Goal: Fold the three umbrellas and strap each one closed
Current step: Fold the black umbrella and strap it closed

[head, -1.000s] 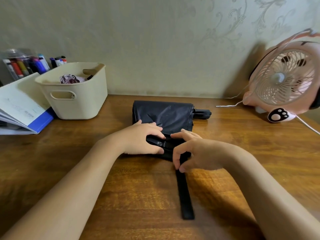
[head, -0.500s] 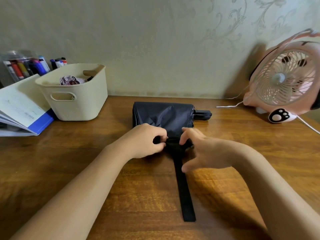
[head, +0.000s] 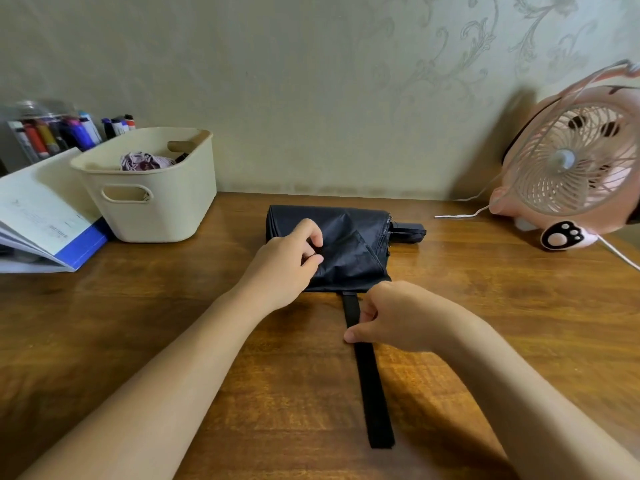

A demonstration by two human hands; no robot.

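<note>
Umbrella (head: 349, 237): dark fabric, collapsed into a flat bundle, lying in the middle of the tabletop (head: 138, 323) toward the far side, near the wall. Its short black handle (head: 408, 232) points right.

Far left: an open booklet (head: 38, 216) with a blue edge, propped at a slant. Behind it, a clear holder of coloured markers (head: 52, 133).

Just right of the booklet: a cream plastic basket (head: 156, 209) with cut-out grips. It holds a crumpled purplish patterned cloth (head: 145, 161).

Left hand (head: 287, 265): over the left part of the umbrella, fingers curled, thumb and fingertips pinching a fold of the dark fabric.

Strap (head: 370, 382): black, flat, joined to the near edge of the umbrella. It runs straight toward the near edge of the tabletop and lies loose, not wrapped.

Right hand (head: 391, 317): just near of the umbrella's right corner, fingers curled, thumb and fingers closed on the strap close to where it joins the fabric.

Right, far side: a thin white cable (head: 460, 214) lying on the wood and leading to the fan.

Far right: a pink desk fan (head: 571, 161) with a wire grille and a paw-print foot, tilted, partly out of view.
</note>
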